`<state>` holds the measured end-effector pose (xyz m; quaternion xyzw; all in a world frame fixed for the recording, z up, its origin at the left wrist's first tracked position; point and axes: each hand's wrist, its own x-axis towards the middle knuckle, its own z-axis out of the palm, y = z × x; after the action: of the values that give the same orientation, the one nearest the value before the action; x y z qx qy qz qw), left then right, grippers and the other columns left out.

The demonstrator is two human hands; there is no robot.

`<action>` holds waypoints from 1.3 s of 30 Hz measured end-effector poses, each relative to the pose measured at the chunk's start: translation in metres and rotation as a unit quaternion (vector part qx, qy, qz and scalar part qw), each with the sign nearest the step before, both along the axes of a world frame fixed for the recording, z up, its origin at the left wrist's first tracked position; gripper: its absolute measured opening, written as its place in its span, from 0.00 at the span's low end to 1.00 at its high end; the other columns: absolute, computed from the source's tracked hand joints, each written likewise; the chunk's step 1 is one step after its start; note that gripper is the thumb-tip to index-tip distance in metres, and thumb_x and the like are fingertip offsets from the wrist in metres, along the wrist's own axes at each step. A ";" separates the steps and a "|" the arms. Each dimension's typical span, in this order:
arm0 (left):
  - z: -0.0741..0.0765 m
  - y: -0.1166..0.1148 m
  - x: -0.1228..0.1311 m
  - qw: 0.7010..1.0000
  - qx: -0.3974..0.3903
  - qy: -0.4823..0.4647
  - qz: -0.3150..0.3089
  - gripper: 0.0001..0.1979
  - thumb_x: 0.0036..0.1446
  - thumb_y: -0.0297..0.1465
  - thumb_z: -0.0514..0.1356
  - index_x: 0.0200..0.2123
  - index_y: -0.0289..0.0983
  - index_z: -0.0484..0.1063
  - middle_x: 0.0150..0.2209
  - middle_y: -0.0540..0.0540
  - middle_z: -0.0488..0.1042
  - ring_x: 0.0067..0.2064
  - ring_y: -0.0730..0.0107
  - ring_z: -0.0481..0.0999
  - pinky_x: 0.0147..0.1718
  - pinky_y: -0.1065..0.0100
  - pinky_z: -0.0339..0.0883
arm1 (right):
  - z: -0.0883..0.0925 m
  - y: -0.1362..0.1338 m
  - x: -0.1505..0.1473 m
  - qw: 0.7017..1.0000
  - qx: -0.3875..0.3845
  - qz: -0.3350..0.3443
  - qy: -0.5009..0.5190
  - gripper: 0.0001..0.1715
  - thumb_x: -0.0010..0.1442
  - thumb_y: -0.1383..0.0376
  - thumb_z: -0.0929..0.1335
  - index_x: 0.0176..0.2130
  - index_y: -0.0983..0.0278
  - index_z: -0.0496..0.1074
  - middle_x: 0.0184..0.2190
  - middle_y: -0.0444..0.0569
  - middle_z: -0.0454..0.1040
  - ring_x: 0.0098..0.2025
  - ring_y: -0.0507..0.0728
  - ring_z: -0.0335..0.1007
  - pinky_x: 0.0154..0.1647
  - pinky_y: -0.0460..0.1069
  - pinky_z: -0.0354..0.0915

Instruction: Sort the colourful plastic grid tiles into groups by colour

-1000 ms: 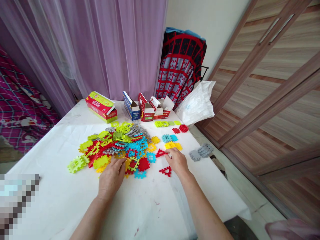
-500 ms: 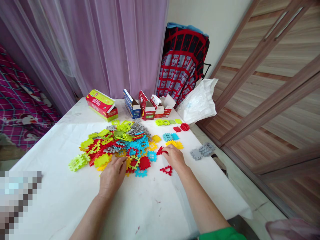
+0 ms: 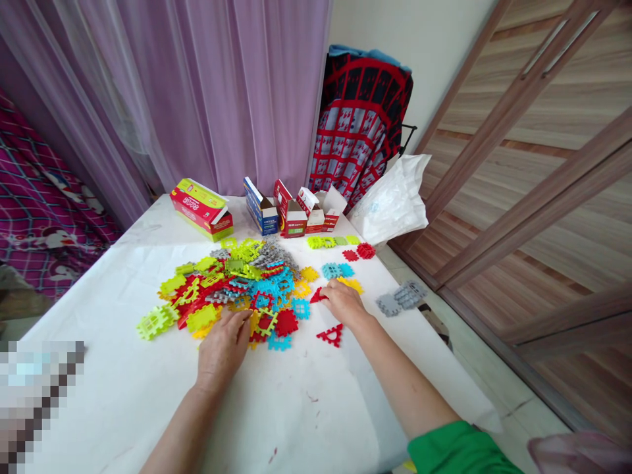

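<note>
A heap of flat plastic building tiles in green, red, blue, yellow and grey lies on the white table. My left hand rests palm down at the heap's near edge, fingers stretched onto the tiles. My right hand lies to the right of the heap, fingers curled over a red triangular tile. Another red triangle tile lies loose just below that hand. Small sorted groups sit nearby: yellow tiles, blue tiles, red tiles.
Several opened cardboard boxes and a red-green box stand at the table's far edge. A white plastic bag hangs off the far right corner. Grey tiles lie near the right edge. Purple curtains hang behind; a wooden wardrobe stands right.
My right hand has slid forward and a little left, carrying the red triangular tile toward the yellow and blue groups. The left hand stays put.
</note>
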<state>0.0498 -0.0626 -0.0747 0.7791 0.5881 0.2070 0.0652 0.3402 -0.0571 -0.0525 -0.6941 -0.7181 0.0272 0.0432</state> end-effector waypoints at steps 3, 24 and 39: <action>0.000 0.000 0.000 1.000 -0.002 0.000 0.001 0.16 0.63 0.35 0.49 0.45 0.42 0.75 0.44 0.45 0.78 0.41 0.64 0.78 0.35 0.68 0.70 | 0.000 0.003 0.002 1.000 0.001 -0.001 -0.011 0.10 0.60 0.64 0.67 0.39 0.54 0.78 0.40 0.45 0.71 0.42 0.56 0.68 0.40 0.47 0.61; -0.002 0.001 -0.001 1.000 0.006 -0.002 -0.006 0.15 0.63 0.36 0.49 0.45 0.43 0.74 0.44 0.46 0.78 0.42 0.64 0.78 0.37 0.69 0.70 | -0.003 -0.071 0.017 0.993 -0.037 0.034 0.108 0.08 0.62 0.62 0.65 0.41 0.59 0.73 0.38 0.45 0.74 0.40 0.54 0.71 0.40 0.46 0.61; -0.004 0.001 -0.002 1.000 -0.008 -0.010 -0.010 0.16 0.64 0.36 0.48 0.46 0.41 0.74 0.44 0.45 0.77 0.43 0.62 0.78 0.37 0.67 0.69 | -0.018 -0.081 0.011 0.997 0.021 0.011 0.070 0.14 0.66 0.63 0.60 0.42 0.61 0.73 0.38 0.48 0.72 0.42 0.55 0.70 0.43 0.47 0.62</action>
<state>0.0474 -0.0617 -0.0789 0.7823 0.5812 0.2095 0.0799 0.3514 -0.1377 -0.0706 -0.6817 -0.7210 0.0613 0.1078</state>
